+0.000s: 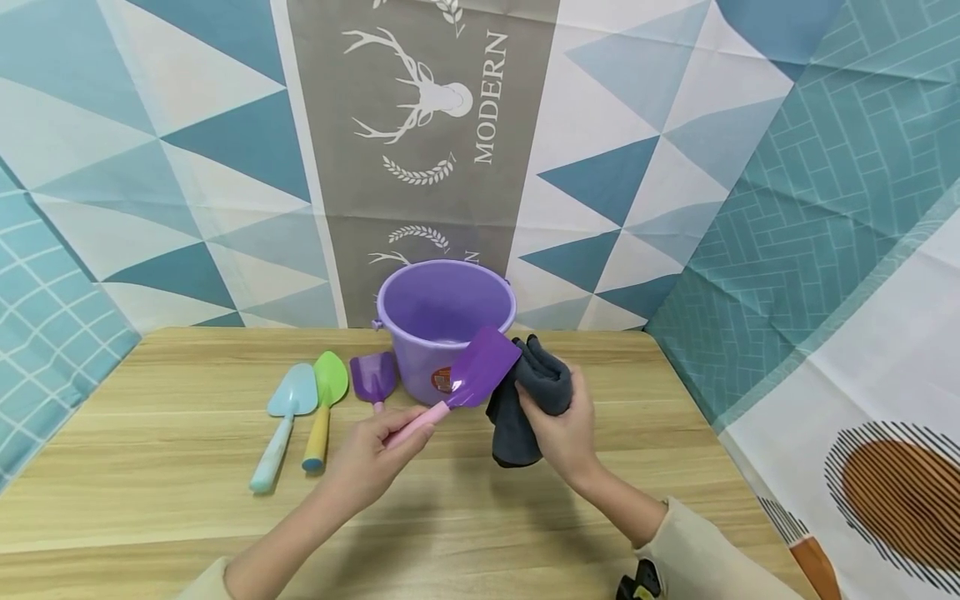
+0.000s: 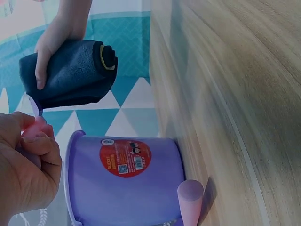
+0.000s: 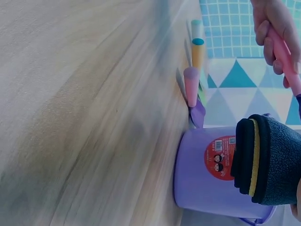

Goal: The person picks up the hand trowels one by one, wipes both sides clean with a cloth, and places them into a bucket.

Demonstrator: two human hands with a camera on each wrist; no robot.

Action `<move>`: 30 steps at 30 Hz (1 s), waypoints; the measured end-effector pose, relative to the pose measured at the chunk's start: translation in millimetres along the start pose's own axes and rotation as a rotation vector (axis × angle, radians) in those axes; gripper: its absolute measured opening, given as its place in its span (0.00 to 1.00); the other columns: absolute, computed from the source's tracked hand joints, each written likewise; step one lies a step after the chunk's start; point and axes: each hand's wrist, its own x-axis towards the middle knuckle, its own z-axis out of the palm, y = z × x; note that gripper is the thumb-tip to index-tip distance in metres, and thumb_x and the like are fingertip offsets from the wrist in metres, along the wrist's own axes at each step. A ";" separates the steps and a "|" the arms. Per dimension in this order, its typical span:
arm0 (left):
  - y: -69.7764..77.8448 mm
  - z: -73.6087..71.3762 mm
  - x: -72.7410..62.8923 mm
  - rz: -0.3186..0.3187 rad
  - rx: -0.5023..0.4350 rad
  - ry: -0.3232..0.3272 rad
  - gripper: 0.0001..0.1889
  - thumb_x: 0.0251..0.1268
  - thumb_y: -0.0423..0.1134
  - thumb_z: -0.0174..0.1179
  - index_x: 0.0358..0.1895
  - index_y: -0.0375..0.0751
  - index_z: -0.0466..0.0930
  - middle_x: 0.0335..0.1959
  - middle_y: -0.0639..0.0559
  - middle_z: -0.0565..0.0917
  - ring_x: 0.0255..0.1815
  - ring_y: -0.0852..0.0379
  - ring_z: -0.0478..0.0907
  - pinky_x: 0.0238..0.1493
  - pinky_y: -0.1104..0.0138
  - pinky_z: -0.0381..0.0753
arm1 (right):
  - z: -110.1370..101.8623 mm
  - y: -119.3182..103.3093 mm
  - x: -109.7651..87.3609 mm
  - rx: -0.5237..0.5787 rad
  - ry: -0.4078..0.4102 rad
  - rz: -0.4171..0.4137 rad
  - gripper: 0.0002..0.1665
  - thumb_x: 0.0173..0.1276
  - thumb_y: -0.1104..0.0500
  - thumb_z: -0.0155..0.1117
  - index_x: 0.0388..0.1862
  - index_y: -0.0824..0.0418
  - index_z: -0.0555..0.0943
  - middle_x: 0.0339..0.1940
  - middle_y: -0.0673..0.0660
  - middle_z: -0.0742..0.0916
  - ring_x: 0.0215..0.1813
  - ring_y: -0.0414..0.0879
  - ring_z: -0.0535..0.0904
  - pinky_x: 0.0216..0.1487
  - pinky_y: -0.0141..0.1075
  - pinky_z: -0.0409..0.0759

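My left hand (image 1: 375, 454) grips the pink handle of a toy shovel (image 1: 483, 367) with a flat purple blade, raised over the table in front of the bucket. A folded dark grey cloth (image 1: 543, 379) is held in my right hand (image 1: 562, 425), right at the blade's right edge. In the left wrist view the cloth (image 2: 70, 73) hides most of the blade. Behind both hands stands a purple bucket (image 1: 408, 350), upright, with a red label (image 2: 125, 157) on its side.
Left of the bucket lie a second purple shovel (image 1: 372, 377), a green shovel (image 1: 330, 379) with a yellow handle and a light blue one (image 1: 293, 392). They rest on a wooden table (image 1: 187, 517). A patterned cloth wall (image 1: 420, 192) rises behind the table.
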 end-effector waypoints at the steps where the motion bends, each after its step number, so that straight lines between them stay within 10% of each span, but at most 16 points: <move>1: 0.3 0.6 0.2 -0.001 0.003 -0.002 0.11 0.61 0.43 0.61 0.45 0.48 0.84 0.27 0.59 0.83 0.23 0.68 0.71 0.40 0.69 0.76 | 0.1 0.5 -0.9 0.003 -0.004 -0.010 0.24 0.53 0.76 0.65 0.48 0.77 0.68 0.45 0.70 0.80 0.47 0.31 0.77 0.48 0.24 0.78; 20: 3.9 1.8 0.6 0.070 0.010 0.029 0.11 0.59 0.41 0.63 0.45 0.45 0.85 0.29 0.59 0.85 0.25 0.70 0.74 0.70 0.52 0.57 | 2.0 30.2 -20.7 -0.099 -0.173 -0.291 0.20 0.48 0.75 0.68 0.40 0.68 0.72 0.49 0.64 0.80 0.52 0.50 0.78 0.55 0.35 0.77; 30: -0.6 -3.6 -0.9 0.126 0.028 0.058 0.09 0.59 0.41 0.63 0.42 0.49 0.85 0.28 0.63 0.84 0.27 0.70 0.75 0.64 0.54 0.67 | -5.2 32.6 -6.3 -0.108 -0.086 -0.149 0.28 0.50 0.77 0.68 0.52 0.72 0.71 0.48 0.66 0.82 0.50 0.40 0.78 0.49 0.32 0.80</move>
